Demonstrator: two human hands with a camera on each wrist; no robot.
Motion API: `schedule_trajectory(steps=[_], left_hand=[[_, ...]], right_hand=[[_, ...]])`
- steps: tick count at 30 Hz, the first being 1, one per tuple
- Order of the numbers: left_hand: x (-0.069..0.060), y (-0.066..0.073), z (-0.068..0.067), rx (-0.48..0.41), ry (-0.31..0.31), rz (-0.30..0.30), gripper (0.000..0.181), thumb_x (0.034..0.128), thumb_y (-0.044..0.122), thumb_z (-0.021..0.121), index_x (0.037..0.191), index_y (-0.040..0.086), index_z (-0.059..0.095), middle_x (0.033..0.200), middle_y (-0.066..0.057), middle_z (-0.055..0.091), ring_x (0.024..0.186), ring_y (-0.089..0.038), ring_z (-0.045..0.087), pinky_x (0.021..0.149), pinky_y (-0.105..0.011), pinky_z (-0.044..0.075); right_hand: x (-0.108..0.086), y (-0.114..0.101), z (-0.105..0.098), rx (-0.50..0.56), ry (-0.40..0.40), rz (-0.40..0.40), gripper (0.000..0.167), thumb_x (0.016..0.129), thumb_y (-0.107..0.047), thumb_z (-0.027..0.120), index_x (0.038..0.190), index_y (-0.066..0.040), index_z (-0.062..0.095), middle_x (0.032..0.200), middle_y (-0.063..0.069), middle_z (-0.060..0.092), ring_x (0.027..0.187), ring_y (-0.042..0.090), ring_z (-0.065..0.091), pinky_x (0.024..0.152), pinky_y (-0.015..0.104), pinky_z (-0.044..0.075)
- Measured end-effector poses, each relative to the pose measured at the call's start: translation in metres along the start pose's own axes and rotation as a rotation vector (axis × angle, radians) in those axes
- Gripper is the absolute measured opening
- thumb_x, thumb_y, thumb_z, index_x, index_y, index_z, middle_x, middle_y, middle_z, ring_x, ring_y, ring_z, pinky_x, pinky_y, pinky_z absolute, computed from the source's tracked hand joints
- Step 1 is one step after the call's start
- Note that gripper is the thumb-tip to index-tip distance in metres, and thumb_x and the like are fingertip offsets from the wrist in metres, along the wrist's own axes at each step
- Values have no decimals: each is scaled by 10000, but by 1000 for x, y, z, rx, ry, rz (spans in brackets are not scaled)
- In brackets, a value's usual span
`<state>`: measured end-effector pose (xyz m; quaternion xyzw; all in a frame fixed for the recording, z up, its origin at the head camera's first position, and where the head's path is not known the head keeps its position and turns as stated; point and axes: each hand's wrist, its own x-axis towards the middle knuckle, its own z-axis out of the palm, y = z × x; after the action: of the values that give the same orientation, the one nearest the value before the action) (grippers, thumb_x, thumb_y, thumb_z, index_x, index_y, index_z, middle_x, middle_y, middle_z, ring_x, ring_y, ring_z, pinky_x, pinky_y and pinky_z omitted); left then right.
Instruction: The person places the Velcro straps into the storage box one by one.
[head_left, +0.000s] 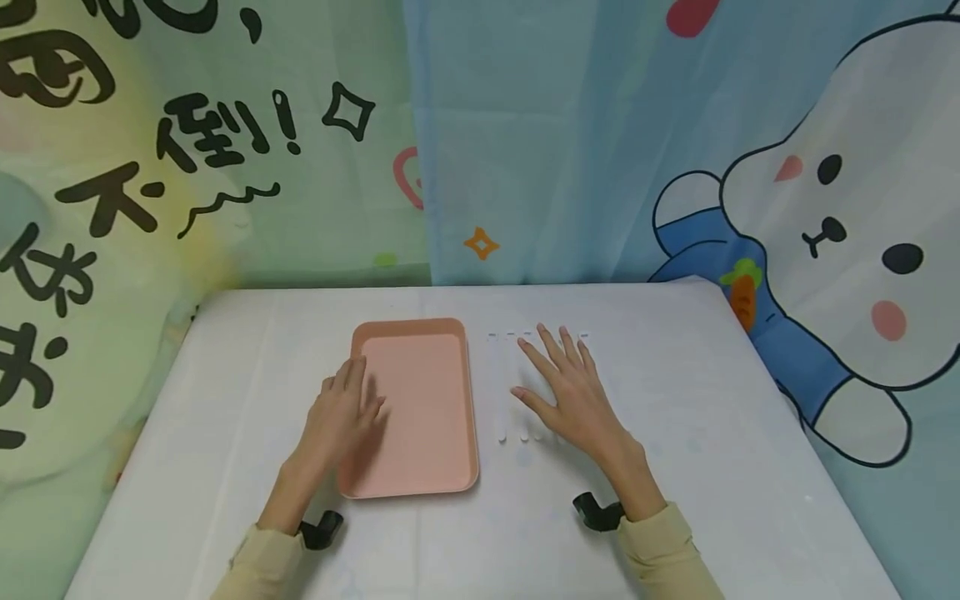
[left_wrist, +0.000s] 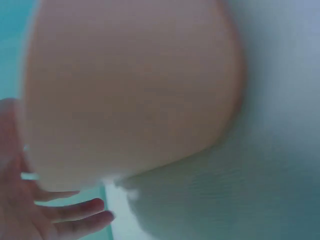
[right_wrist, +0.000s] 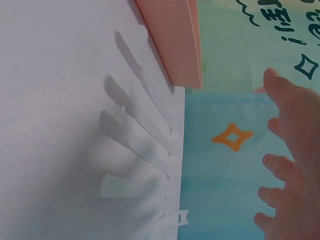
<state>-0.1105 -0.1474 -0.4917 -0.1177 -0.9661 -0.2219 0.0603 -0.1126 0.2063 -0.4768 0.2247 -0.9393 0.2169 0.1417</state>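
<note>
A pink rectangular tray (head_left: 420, 400) lies on the white table. My left hand (head_left: 341, 421) is over the tray's left edge, fingers extended and nothing held; in the left wrist view, that hand (left_wrist: 45, 210) shows beside a large blurred pale surface (left_wrist: 135, 90). My right hand (head_left: 577, 400) hovers, fingers spread and empty, over several thin whitish or clear items (head_left: 524, 437) lying in a row to the right of the tray. The right wrist view shows these slim items (right_wrist: 135, 140) with their shadows, and the right hand (right_wrist: 295, 150) raised above the table.
The white table (head_left: 720, 467) extends on both sides of the tray. Behind it hang a green printed cloth (head_left: 337, 225) and a blue one (head_left: 570, 183) with a cartoon figure. A dark device (head_left: 600, 512) sits at the right wrist, another (head_left: 322, 530) at the left.
</note>
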Motion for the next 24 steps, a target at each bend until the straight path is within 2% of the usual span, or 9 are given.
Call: schedule_trajectory(steps=[3,7,14,19,24], left_hand=[[-6,-1,2,-60,32,-60,609,961,75,677,1450,-161,401,1382,-392,496,1137,-548,598,823,-596,564],[-11,-1,4,-130,76,-124,522,950,-13,622,1384,-233,432,1237,-423,560,1094,-542,633,869,-572,561],[-15,-2,7,-263,130,-244,342,939,-73,559,1248,-218,591,1034,-355,692,922,-452,712,773,-534,587],[-15,-3,6,-293,134,-278,271,929,-78,563,1158,-183,664,966,-319,726,831,-398,736,699,-485,599],[-15,-3,4,-307,168,-280,258,904,-85,563,1115,-168,685,930,-318,726,799,-398,741,677,-487,601]], right_hand=[[-1,0,0,10,2,3,749,894,-341,767,1544,-111,473,1633,236,348,1526,499,235,1192,700,164],[-2,1,0,13,5,11,752,889,-329,774,1539,-99,475,1621,254,361,1519,497,257,1191,693,179],[-2,3,0,9,54,-2,671,871,-290,801,1447,-38,564,1525,281,483,1471,497,354,1184,666,244],[-4,3,1,31,80,6,624,865,-259,810,1394,-8,596,1483,279,525,1438,494,404,1162,664,289],[-4,4,1,34,99,7,586,878,-235,809,1370,10,607,1447,276,559,1389,488,471,1120,648,373]])
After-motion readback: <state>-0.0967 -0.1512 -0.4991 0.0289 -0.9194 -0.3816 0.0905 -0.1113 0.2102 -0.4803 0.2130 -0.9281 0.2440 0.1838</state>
